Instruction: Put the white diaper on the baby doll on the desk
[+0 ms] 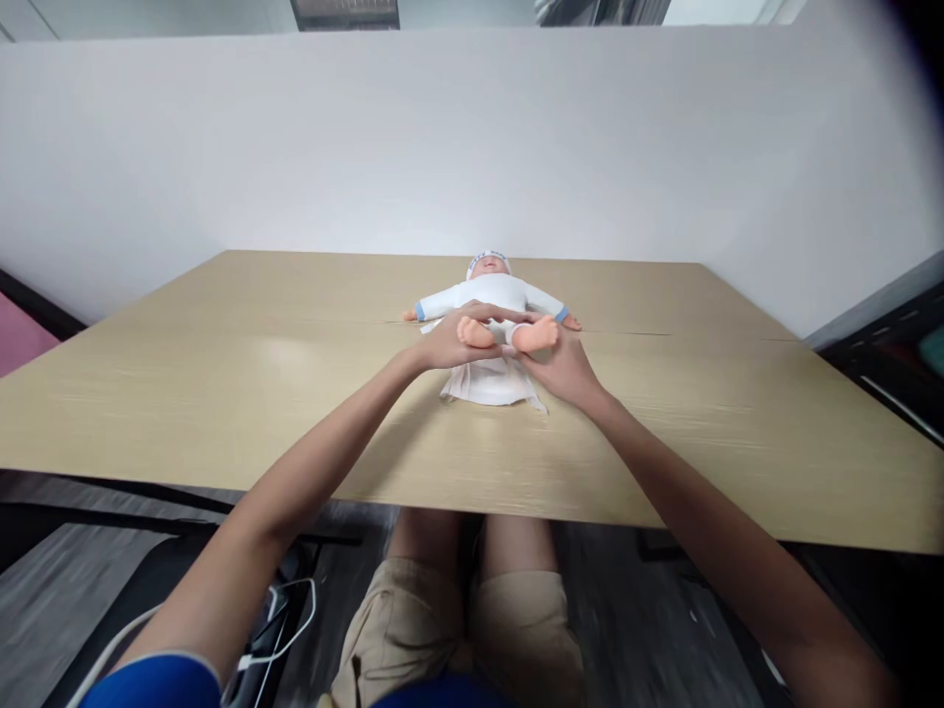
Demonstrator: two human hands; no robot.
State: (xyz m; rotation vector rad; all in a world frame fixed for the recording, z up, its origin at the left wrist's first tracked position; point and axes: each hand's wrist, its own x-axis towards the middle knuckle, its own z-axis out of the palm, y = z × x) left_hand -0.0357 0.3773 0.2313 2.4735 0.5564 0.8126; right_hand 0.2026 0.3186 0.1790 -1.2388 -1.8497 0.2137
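Observation:
A baby doll (496, 289) in a white long-sleeved top with blue cuffs and a printed white cap lies on its back, its head toward the wall and its bare feet toward me. My left hand (444, 341) is closed around the leg on the left, with its fingers reaching over the top and the foot showing in front. Around the other leg, by its foot (537, 334), my right hand (566, 370) is closed too. Beneath the doll's bottom a white diaper (490, 383) lies spread toward me. The fingertips of both hands are partly hidden behind the feet.
The doll lies on a light wooden table (221, 393) with a seam across it. A white wall (442, 147) rises behind. White cables (295, 629) hang at a black chair on the lower left. Dark furniture (885, 344) stands on the right.

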